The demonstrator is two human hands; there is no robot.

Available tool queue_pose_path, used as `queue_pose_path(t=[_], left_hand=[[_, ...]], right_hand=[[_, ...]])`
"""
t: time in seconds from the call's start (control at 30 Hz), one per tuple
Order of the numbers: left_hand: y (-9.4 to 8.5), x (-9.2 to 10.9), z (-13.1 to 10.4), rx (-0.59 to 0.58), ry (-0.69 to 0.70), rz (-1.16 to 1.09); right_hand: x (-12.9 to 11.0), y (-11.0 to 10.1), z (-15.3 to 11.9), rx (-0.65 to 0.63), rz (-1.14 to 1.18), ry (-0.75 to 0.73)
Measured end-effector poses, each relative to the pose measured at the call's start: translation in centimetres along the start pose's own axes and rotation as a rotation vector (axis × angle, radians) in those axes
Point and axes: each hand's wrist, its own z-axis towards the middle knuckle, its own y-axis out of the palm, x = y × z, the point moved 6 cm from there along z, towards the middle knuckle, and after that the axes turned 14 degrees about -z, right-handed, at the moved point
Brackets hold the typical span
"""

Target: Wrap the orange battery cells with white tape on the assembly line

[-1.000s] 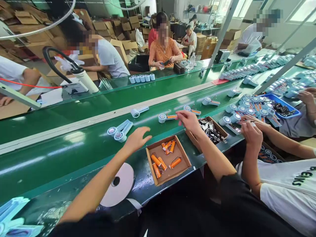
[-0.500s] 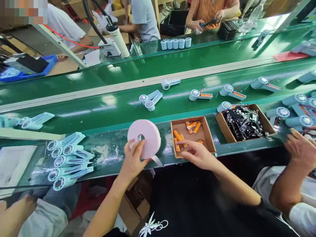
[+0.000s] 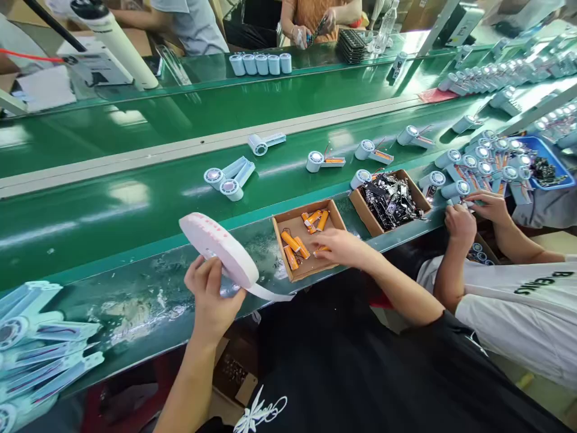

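Note:
My left hand (image 3: 210,294) grips a roll of white double-sided tape (image 3: 225,243), raised and tilted above the bench edge. A loose strip of tape hangs from the roll toward the right. My right hand (image 3: 340,246) is inside a shallow cardboard box (image 3: 276,231), its thumb and fingers closed on one orange battery (image 3: 321,250) at the box's right side. Several other orange batteries (image 3: 293,242) lie in the same box, some with thin dark wires.
A box of black circuit boards (image 3: 392,201) stands right of the batteries. Light-blue fan housings (image 3: 237,177) lie on the green conveyor (image 3: 148,216), with more piled at the left (image 3: 40,343). At right, a co-worker's hands (image 3: 462,222) handle a housing. Other people sit across the line.
The view has swung to the right. My left hand has lifted and tilted the tape roll. My right hand has moved from the box's left batteries to one at its right side.

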Motion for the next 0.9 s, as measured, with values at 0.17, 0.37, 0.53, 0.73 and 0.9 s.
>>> queue_pose_path(t=[0.17, 0.37, 0.53, 0.73, 0.9], left_hand=[[2.8, 2.5, 0.4, -0.068, 0.197, 0.052], [3.5, 3.9, -0.1, -0.155, 0.193, 0.053], [3.6, 5.0, -0.7, -0.233, 0.213, 0.072], [4.0, 5.7, -0.7, -0.289, 0.214, 0.062], [4.1, 5.5, -0.8, -0.289, 0.187, 0.069]], right_hand=[[1.9, 0.9, 1.2, -0.118, -0.308, -0.137], [1.8, -4.9, -1.1, 0.551, 0.428, -0.043], [-1.4, -6.9, -3.7, 0.968, 0.430, -0.195], [-3.2, -6.0, -4.2, 1.175, 0.244, -0.183], [-3.4, -4.5, -4.5, 1.268, 0.244, -0.188]])
